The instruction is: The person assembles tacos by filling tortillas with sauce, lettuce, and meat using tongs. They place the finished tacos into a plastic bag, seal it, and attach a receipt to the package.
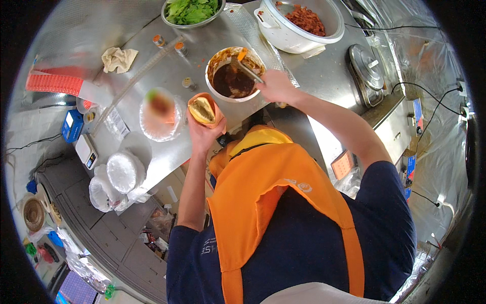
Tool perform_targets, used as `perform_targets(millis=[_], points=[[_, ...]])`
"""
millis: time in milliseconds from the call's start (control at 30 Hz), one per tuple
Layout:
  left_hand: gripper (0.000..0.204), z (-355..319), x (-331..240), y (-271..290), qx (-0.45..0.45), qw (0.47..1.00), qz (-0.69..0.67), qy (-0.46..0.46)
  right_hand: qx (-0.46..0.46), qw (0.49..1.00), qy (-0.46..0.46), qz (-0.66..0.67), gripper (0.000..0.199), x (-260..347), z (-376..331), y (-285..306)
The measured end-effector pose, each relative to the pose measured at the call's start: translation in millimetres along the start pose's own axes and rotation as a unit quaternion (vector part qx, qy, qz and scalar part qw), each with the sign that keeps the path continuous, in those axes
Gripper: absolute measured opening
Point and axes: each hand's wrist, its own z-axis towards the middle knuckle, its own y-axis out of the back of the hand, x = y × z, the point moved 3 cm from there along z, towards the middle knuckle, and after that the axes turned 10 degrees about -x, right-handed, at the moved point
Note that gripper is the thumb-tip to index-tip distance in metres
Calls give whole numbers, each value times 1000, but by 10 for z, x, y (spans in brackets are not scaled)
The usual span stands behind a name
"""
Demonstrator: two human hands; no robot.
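In my left hand (202,138) is a split flatbread (203,109) in an orange-pink paper sleeve (219,115), its opening turned up. The fingers wrap round the sleeve. My right hand (277,87) grips a metal-handled utensil (251,72) that reaches into a white bowl (209,76). Dark brown sauce (230,83) fills the bowl's lower part and smears its inner wall. Something orange (242,53) shows by the utensil's far end; its working end is partly hidden in the bowl. The bread is just left of the bowl, nearer to me.
Left of the bread lies a plastic-covered plate (148,127) with blurred food on it. Small jars (181,48), a crumpled cloth (119,60) and a scale (86,151) are farther left. Lettuce in a metal bowl (202,22) and a white pot (276,36) of chopped reddish food stand behind.
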Motion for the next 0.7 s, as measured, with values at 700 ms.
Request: perform_targets(millis=[700], points=[[93, 518, -601, -345, -4, 993, 80, -91, 11, 938, -16, 346, 21, -223, -1103, 1339]])
